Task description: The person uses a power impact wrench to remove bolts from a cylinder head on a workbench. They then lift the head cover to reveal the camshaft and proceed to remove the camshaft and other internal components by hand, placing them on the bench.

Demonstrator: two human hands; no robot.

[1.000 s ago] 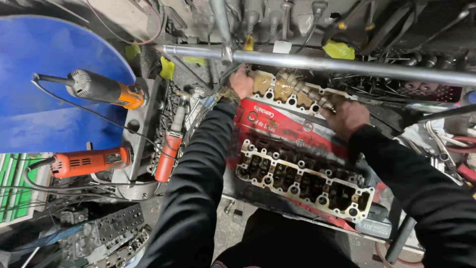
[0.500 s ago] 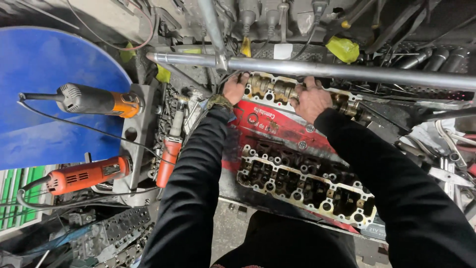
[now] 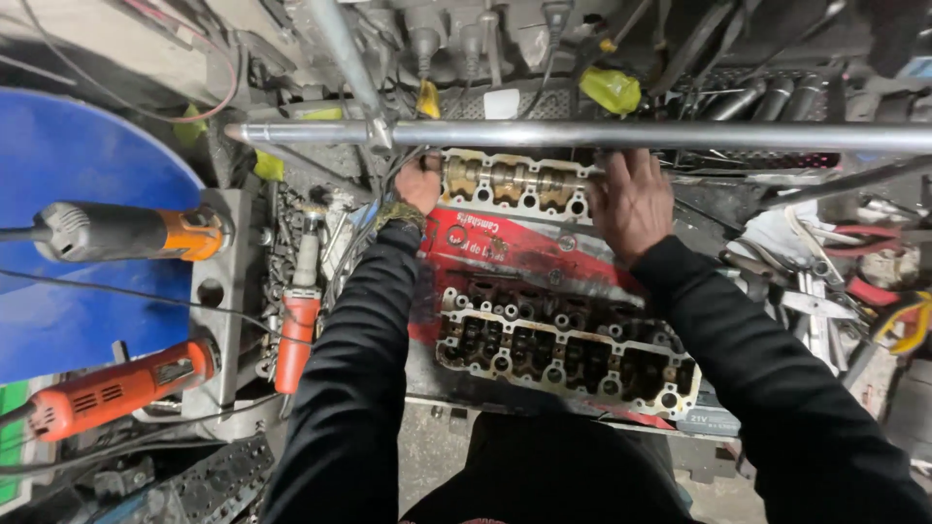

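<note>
Two grinders: orange-bodied angle grinder [image 3: 136,233] and red one [image 3: 116,388] lie far left, by blue disc [image 3: 78,252].
Left hand [image 3: 419,184]: fingers curled around left end of camshaft [image 3: 510,180].
Camshaft: sits in far cylinder head [image 3: 515,194], beneath steel tube [image 3: 631,135].
Right hand [image 3: 631,204]: spread flat, palm down on camshaft's right end, gripping nothing.
Near cylinder head [image 3: 568,354]: untouched.

The far cylinder head [image 3: 515,184] lies flat across the upper middle of the frame, just under the horizontal steel pipe — a long, grimy metal casting, its brass-toned camshaft lobes facing up. Its long axis runs left to right. Its left end and right end are each covered by a hand — the middle stretch shows clearly.
</note>
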